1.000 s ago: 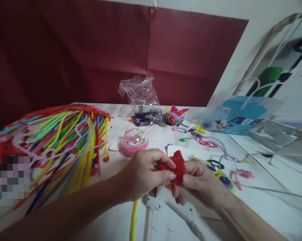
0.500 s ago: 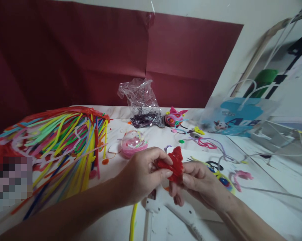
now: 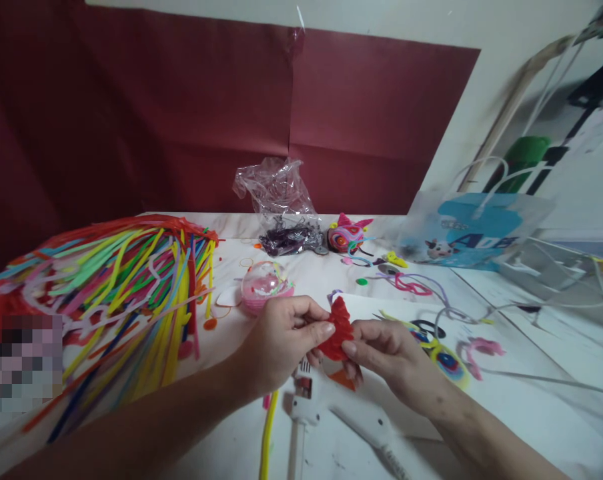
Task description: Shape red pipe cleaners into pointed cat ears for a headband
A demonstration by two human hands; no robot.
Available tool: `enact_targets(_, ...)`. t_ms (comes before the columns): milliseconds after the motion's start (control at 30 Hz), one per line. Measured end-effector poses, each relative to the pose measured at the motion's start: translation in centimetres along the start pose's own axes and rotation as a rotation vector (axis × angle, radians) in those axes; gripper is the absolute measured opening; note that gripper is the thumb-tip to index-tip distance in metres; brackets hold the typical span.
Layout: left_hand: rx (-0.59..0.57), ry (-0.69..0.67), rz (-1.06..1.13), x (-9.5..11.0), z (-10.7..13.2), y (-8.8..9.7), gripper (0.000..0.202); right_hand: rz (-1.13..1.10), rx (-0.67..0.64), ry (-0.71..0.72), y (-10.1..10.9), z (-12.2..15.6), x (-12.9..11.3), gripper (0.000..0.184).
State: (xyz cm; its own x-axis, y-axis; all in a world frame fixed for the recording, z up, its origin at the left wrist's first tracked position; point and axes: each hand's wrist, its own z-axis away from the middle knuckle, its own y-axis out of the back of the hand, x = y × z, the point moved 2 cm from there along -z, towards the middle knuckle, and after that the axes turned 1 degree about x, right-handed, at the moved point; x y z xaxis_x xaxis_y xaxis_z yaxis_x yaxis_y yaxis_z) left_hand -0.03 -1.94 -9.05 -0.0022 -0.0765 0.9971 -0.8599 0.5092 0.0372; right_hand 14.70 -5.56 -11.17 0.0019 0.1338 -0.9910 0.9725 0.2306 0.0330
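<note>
Both my hands meet over the middle of the white table (image 3: pixel 531 400), pinching a small red pipe-cleaner shape (image 3: pixel 338 328) between them. My left hand (image 3: pixel 281 343) grips its left side with thumb and fingers closed. From the right, my right hand (image 3: pixel 389 357) holds the same piece, fingers curled around its lower edge. Directly beneath the hands lies a white glue gun (image 3: pixel 341 413) with an orange tip.
A big fan of coloured pipe cleaners (image 3: pixel 116 287) covers the left of the table. A clear ball with pink inside (image 3: pixel 265 285) sits behind my left hand. Farther back are a plastic bag (image 3: pixel 281 207), a pink craft figure (image 3: pixel 348 235) and a blue gift bag (image 3: pixel 474 230). Loose pieces lie right.
The hands have drifted slightly left and the red piece has been turned more upright between the fingers. The camera view has shifted a little.
</note>
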Motion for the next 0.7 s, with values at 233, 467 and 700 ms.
enact_targets(233, 0.041, -0.018, 0.169, 0.0, -0.8, 0.7, 0.015, -0.186, 0.091, 0.041, 0.6, -0.5, 0.6, 0.028)
enact_targets(467, 0.009, -0.066, 0.344, -0.6, -1.3, 0.8, 0.007, -0.459, -0.05, -0.18, -0.7, -0.5, 1.0, 0.036)
enact_targets(700, 0.005, 0.051, 0.517, -0.8, -1.4, 0.7, 0.025, -0.541, 0.22, -0.057, -0.3, -0.7, 0.9, 0.025)
